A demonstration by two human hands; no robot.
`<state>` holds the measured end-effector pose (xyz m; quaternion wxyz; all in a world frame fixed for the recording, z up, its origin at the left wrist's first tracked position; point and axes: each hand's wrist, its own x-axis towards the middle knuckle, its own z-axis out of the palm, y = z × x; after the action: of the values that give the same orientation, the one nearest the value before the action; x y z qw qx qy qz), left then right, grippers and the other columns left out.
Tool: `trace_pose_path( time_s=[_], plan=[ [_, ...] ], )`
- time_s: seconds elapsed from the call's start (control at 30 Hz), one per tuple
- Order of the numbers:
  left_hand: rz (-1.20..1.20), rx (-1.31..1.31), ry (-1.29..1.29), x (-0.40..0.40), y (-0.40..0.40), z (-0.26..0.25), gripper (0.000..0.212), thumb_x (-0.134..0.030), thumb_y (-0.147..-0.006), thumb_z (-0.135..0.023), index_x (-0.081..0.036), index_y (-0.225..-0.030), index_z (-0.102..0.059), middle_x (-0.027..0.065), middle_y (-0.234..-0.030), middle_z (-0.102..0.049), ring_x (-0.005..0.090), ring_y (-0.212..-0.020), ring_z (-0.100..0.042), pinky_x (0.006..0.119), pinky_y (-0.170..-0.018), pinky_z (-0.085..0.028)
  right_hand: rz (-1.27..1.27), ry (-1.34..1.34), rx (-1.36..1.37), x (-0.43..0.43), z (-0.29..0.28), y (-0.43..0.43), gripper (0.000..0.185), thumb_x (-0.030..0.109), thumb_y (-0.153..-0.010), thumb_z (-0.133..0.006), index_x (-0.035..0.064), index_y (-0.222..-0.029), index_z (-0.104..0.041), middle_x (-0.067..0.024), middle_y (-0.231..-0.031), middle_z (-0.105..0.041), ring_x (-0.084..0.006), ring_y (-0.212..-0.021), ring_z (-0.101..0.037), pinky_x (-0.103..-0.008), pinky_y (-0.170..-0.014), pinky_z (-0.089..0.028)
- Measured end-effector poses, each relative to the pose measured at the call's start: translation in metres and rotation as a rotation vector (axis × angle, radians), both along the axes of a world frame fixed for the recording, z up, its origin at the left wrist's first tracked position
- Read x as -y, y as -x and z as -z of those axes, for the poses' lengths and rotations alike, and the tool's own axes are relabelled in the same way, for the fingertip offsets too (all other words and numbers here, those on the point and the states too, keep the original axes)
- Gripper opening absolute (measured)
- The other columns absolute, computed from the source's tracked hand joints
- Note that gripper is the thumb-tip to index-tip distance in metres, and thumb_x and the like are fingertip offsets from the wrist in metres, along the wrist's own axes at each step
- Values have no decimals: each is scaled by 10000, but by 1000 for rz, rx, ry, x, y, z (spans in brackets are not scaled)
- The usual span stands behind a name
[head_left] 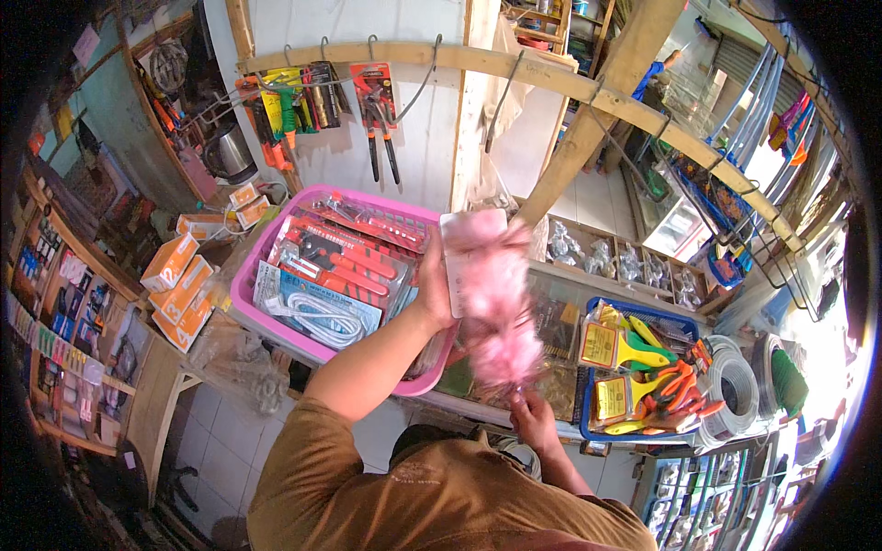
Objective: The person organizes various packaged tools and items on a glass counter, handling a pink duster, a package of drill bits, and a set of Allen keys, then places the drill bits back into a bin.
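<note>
My left hand (434,282) grips a flat, pale package (453,265) by its edge, above the right side of a pink plastic basket (241,279). In my right hand (534,417) is the handle end of a pink fluffy duster (503,324), blurred, its fibres in front of or against the package. Packaged tools with red handles (351,272) lie in the basket, along with a blue card pack holding a coiled white cable (324,313). What the package contains is hidden.
Orange-and-white boxes (182,310) stand left of the basket. To the right, a blue basket (586,413) holds paintbrushes and pliers beside coiled cable (730,392). Metal hooks hang from a wooden rail (413,54) above the glass counter (551,293). A person (648,82) is in the background.
</note>
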<state>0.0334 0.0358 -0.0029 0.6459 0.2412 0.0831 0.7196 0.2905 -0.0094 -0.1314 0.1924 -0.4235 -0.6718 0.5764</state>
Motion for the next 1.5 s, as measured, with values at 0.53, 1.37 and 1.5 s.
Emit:
trace_pose_path(
  time_s=[0.53, 1.37, 1.5],
  plan=[
    [-51, -45, -28, 3, 1, 0, 719, -640, -895, -230, -97, -1349, -360, 139, -1324, -449, 283, -1201, -466, 453, -1021, -367, 42, 136, -44, 5, -13, 1, 419, 395, -963, -419, 59, -718, -466, 15, -572, -422, -85, -501, -391, -256, -459, -323],
    [228, -127, -266, -4, 17, 15, 703, -611, -896, -300, -74, -1343, -375, 155, -1319, -456, 309, -1187, -475, 461, -1008, -377, -54, 48, -108, 14, 3, 8, 385, 363, -962, -447, 80, -703, -469, 26, -534, -420, -69, -453, -387, -237, -413, -295],
    [-27, 112, 63, 3, 0, -1, 671, -578, -887, -379, -59, -1312, -406, 155, -1275, -487, 359, -1154, -491, 492, -888, -474, -17, 88, -61, 6, -6, 8, 417, 392, -964, -426, 75, -699, -482, 21, -530, -437, -80, -447, -399, -247, -416, -311]
  ],
)
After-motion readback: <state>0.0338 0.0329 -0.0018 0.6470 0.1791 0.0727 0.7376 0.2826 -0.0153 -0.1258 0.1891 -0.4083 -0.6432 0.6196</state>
